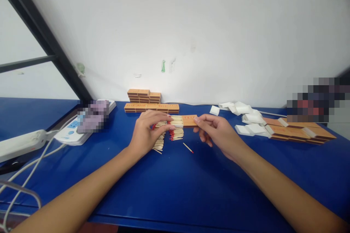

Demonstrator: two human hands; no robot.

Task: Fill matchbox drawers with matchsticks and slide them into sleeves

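My left hand [147, 129] pinches the white matchbox tray [179, 124], which is filled with matches, between thumb and fingers. At the tray's right end, the orange matchbox sleeve [189, 120] is gripped by my right hand [214, 131] between thumb and forefinger. Tray and sleeve are in line and meet, with the tray at least partly out of the sleeve. Loose red-tipped matches [177, 134] lie in piles below the tray and under my left hand. A single match [188, 148] rests apart on the blue table in front of the box.
Closed matchboxes [151, 107] are stacked by the wall. White trays [246, 118] lie at the right, beside piled orange sleeves [292, 131]. A power strip [73, 136] and white cables [43, 153] occupy the left of the blue table [213, 189].
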